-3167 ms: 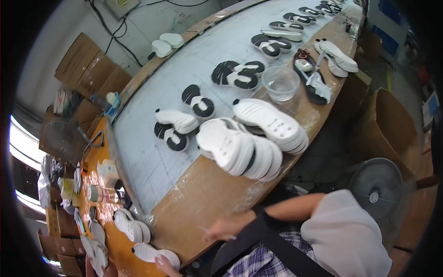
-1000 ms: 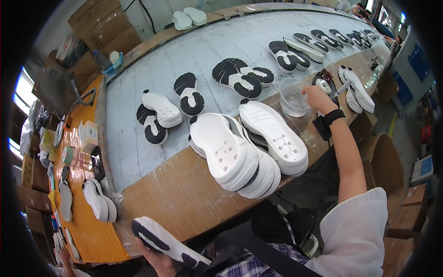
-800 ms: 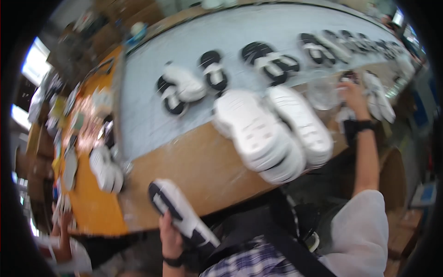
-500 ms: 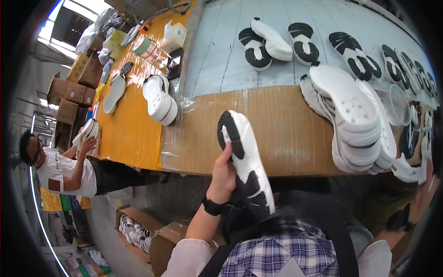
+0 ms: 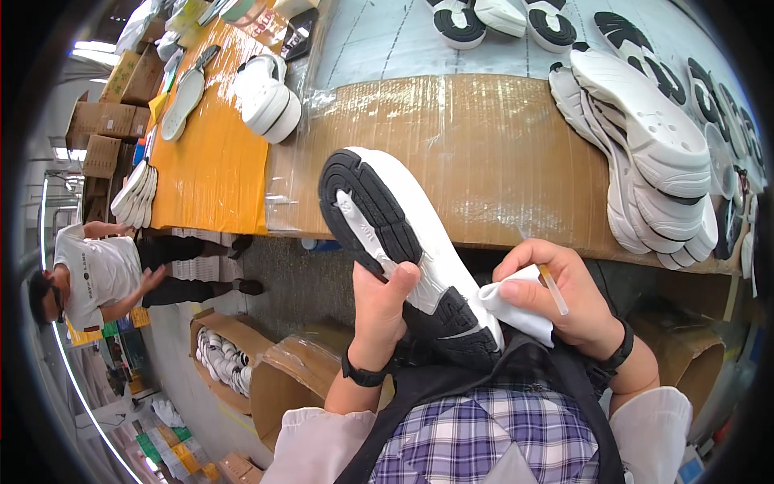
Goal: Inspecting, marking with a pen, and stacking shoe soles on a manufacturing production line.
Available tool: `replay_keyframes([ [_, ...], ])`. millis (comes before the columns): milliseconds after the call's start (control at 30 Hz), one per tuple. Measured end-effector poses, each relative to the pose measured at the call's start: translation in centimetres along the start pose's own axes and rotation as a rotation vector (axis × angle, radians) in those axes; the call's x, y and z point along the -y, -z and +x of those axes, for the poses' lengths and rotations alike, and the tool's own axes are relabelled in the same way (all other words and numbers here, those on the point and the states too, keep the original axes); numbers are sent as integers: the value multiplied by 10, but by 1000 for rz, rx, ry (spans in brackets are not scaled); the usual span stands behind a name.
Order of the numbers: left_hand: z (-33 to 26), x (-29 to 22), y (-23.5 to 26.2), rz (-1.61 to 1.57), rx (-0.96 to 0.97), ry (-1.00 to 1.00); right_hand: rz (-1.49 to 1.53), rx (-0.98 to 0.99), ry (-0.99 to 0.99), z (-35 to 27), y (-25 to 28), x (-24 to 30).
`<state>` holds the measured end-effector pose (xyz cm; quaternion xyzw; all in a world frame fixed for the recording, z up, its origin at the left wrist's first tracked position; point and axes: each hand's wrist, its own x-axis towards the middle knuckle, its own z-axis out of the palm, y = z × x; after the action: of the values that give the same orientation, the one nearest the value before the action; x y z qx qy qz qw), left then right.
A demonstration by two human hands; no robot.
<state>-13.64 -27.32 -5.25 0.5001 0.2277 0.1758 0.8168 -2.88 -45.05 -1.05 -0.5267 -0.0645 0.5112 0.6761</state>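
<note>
A white shoe sole (image 5: 427, 218) with black tread pads is tilted in front of my body, its tread side partly facing me. My left hand (image 5: 377, 310) grips its left edge, thumb on the tread. At the sole's lower right edge, my right hand (image 5: 587, 302) is closed on a folded white cloth (image 5: 524, 310), which touches or nearly touches the sole. A thin translucent stick (image 5: 554, 290), yellowish at one end, also sticks out between the right fingers.
Stacked white soles (image 5: 645, 153) stand at the right of the cardboard-covered table (image 5: 451, 153). Black-and-white soles (image 5: 459, 22) lie beyond. More soles (image 5: 270, 101) sit on the orange surface at left. A person (image 5: 105, 270) stands far left, near an open box of soles (image 5: 226, 363).
My right hand has come from the far right to the sole, now with cloth and stick. The sole is closer and turned. The view has tilted down; the other person's hands have left their soles.
</note>
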Motion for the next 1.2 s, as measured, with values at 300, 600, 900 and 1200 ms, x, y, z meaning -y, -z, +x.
replay_keyframes([
  [300, -13, -7, -8, 37, -76, -69, 161, -2, -20, 0, 0, 1],
  [600, -18, -12, -20, 132, -43, -121, -271, -12, 137, -11, -1, -4],
  [900, -26, -18, -33, 375, -12, -22, -363, -102, 277, -18, -4, -6],
  [1200, -24, -7, -28, 368, -3, 32, -430, -123, 330, -21, 2, -11],
])
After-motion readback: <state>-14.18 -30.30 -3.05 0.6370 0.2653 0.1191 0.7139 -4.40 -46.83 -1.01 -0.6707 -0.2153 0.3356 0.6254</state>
